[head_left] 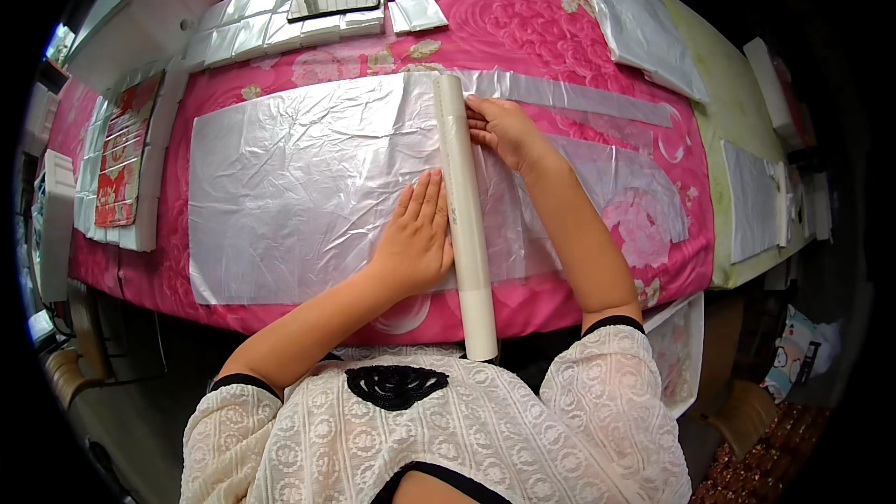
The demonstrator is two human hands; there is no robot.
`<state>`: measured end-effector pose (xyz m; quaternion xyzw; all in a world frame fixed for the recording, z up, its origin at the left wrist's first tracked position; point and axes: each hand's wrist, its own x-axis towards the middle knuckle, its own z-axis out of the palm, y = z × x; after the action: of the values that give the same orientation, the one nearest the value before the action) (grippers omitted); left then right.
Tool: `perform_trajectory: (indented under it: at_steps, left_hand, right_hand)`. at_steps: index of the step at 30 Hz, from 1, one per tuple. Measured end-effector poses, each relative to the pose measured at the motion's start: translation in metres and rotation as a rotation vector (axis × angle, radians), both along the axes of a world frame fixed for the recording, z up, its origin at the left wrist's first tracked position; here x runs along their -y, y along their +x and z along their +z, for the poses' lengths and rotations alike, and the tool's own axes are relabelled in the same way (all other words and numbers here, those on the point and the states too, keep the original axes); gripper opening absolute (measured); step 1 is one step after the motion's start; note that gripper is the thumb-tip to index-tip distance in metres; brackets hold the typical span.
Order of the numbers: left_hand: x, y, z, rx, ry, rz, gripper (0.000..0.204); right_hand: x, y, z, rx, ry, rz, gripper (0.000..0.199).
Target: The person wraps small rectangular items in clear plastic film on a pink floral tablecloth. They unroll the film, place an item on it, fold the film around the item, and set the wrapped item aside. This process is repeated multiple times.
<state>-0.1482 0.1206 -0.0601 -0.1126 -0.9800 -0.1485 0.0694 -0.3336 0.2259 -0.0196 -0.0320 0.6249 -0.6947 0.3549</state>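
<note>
A long white tube (464, 215) lies across a stack of clear, wrinkled plastic sheeting (280, 187), its near end reaching past the table edge toward my body. My left hand (416, 233) rests flat on the sheeting just left of the tube, fingers stretched out and the thumb side against it. On the other side, near the tube's far end, my right hand (501, 129) has its fingers pointing at the tube, slightly bent, with the tips at its side. Nothing shows within its grasp. More thin plastic (607, 177) extends to the right beyond the tube.
A pink flowered cloth (523, 28) covers the table. Rows of small silvery packets (252, 35) stand at the back left, with a phone (334, 2) on top. A red packet (128, 151) lies farther left. Folded plastic (635, 28) is at the back right.
</note>
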Motion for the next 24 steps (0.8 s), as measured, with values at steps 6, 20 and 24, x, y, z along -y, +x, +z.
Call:
perform_trajectory:
  at_steps: [6, 20, 24]
  left_hand:
    - [0.000, -0.001, 0.001, -0.004, 0.013, -0.003, 0.065]
    - [0.001, 0.001, -0.001, 0.016, -0.002, 0.012, 0.066]
    - [0.000, 0.001, 0.000, 0.009, 0.023, 0.011, 0.065]
  right_hand:
    - [-0.029, -0.081, -0.024, 0.194, -0.541, -0.466, 0.019]
    - [-0.194, -0.172, 0.139, -0.394, -0.535, -0.827, 0.034]
    - [-0.093, -0.089, 0.175, -0.547, -0.557, -0.406, 0.029]
